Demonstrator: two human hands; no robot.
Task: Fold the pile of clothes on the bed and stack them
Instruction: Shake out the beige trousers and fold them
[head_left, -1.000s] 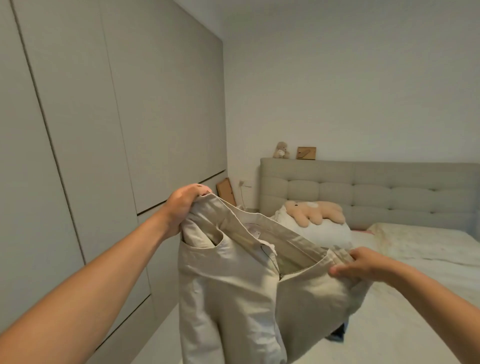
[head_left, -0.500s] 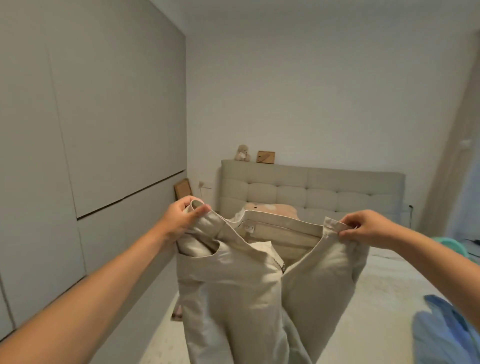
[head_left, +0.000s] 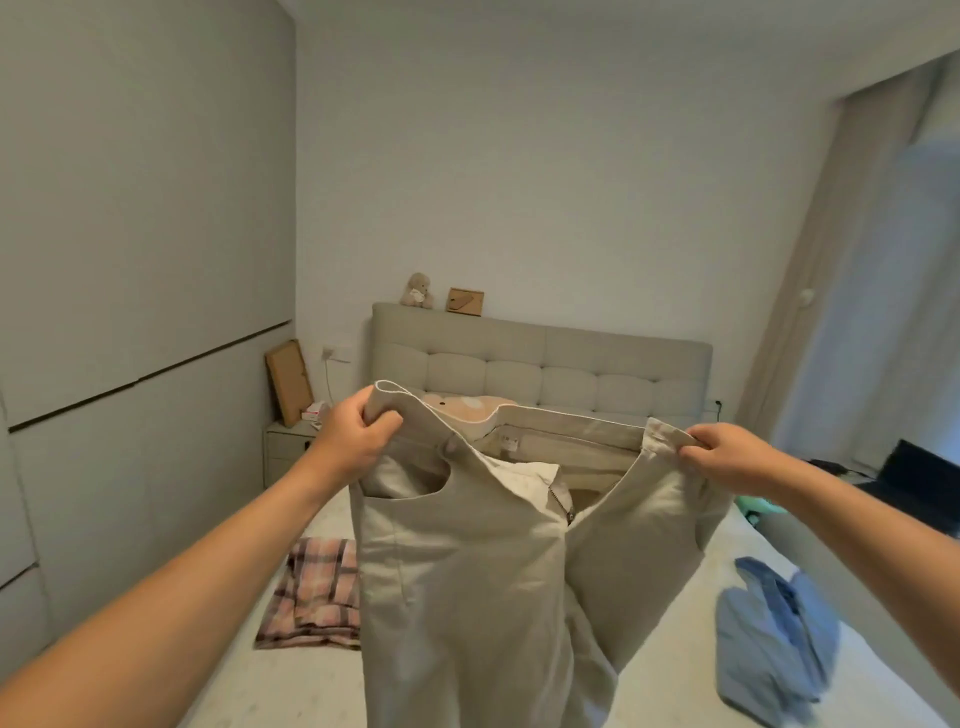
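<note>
A pair of beige trousers (head_left: 467, 571) hangs in the air in front of me, unzipped, its legs dropping out of view below. My left hand (head_left: 353, 441) grips the left end of the waistband, and my right hand (head_left: 727, 457) pinches the right end. The waistband is stretched wide between them. On the bed (head_left: 670, 654) lie a folded pink plaid garment (head_left: 317, 597) at the left and a crumpled blue shirt (head_left: 774, 634) at the right.
A padded headboard (head_left: 571, 364) stands at the far end with a plush toy (head_left: 415, 291) and a small frame (head_left: 465, 300) on top. A nightstand (head_left: 285, 447) sits left of it. Wardrobe doors (head_left: 130, 312) line the left wall, and curtains (head_left: 857, 260) hang at right.
My view has swung right and now faces the bed head-on. Both hands have spread the waistband wider and level. The plaid garment and the blue shirt have come into view.
</note>
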